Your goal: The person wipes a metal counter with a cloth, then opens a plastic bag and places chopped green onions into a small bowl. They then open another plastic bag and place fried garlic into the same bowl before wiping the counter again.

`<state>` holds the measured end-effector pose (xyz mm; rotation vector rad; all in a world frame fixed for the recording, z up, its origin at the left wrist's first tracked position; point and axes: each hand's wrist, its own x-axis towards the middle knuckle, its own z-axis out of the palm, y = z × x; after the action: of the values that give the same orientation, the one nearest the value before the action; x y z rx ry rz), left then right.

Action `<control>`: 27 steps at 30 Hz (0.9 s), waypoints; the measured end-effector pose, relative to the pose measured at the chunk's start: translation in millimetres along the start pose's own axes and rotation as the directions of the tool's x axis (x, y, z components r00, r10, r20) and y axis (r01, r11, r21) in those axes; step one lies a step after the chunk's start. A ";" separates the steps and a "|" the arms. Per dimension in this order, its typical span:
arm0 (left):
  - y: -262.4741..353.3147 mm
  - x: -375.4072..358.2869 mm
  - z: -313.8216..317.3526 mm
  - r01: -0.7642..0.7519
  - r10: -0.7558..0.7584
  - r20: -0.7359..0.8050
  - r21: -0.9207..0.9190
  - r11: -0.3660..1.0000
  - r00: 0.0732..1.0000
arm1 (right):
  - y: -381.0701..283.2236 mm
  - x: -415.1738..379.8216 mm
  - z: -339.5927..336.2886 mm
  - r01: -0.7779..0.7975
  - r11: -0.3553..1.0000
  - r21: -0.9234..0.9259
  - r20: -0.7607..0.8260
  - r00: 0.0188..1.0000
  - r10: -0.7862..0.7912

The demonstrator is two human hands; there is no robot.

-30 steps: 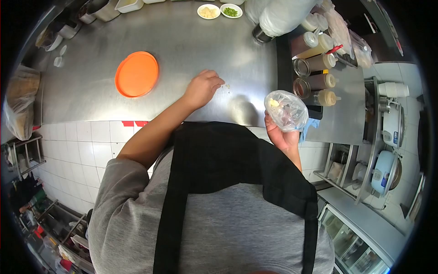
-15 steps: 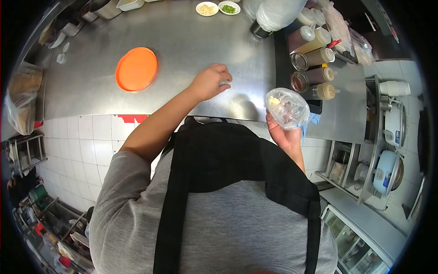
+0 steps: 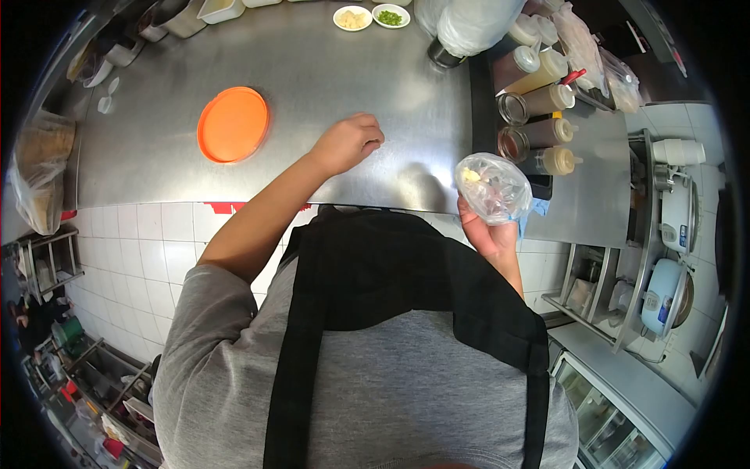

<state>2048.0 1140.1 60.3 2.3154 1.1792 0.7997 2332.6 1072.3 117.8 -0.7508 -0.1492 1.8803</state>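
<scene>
My right hand is closed on a clear plastic bag, held up at the counter's front edge. Pale yellow and pinkish contents show through its crinkled film. Over the middle of the steel counter, my left hand has its fingers curled together. Whatever sits between those fingertips, if anything, is hidden. A round orange lid or shallow dish lies on the steel to the left of my left hand.
Squeeze bottles and jars crowd a dark tray on the right. At the back stand small white dishes of chopped green bits and pale bits. A plastic-wrapped stack is beside them. Pots line the far left.
My left hand has moved slightly left and its fingers have curled in further. A small pale spot near its fingertips no longer shows. My right hand keeps hold of the bag.
</scene>
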 end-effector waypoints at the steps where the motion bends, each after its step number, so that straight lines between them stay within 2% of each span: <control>1: -1.3 -0.1 -3.4 -0.013 0.013 0.006 -0.005 1.000 1.000 | -0.1 1.2 0.1 -0.002 1.000 0.015 0.012 1.000 0.002; 5: -6.6 2.8 -5.8 -0.070 0.070 0.016 -0.004 0.998 0.997 | 0.1 7.2 5.9 -0.015 0.999 0.038 0.013 1.000 0.015; 11: -18.8 17.1 -0.9 -0.198 0.197 -0.058 -0.030 0.980 0.979 | -0.6 16.5 15.8 0.009 1.000 0.012 0.020 1.000 -0.010; 15: -19.3 16.3 -0.7 -0.108 0.098 -0.080 -0.128 0.986 0.992 | -2.7 21.0 19.2 0.046 0.999 -0.001 -0.062 0.997 -0.046; 17: -16.9 20.0 1.7 -0.096 0.083 -0.094 -0.149 0.984 0.992 | -3.3 23.9 20.5 0.038 0.999 0.018 -0.047 0.998 -0.037; 24: -14.5 19.5 9.1 -0.142 0.141 -0.028 -0.045 0.989 0.990 | -0.5 31.4 22.4 0.042 0.996 0.073 0.041 0.998 -0.045; 27: -10.4 14.6 11.1 -0.186 0.186 0.010 -0.033 0.982 0.982 | 0.7 32.7 16.5 0.023 0.997 0.075 0.008 1.000 -0.023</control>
<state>2056.2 1156.8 50.3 2.4263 0.9467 0.8592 2314.7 1104.3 116.6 -0.6877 -0.0923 1.8569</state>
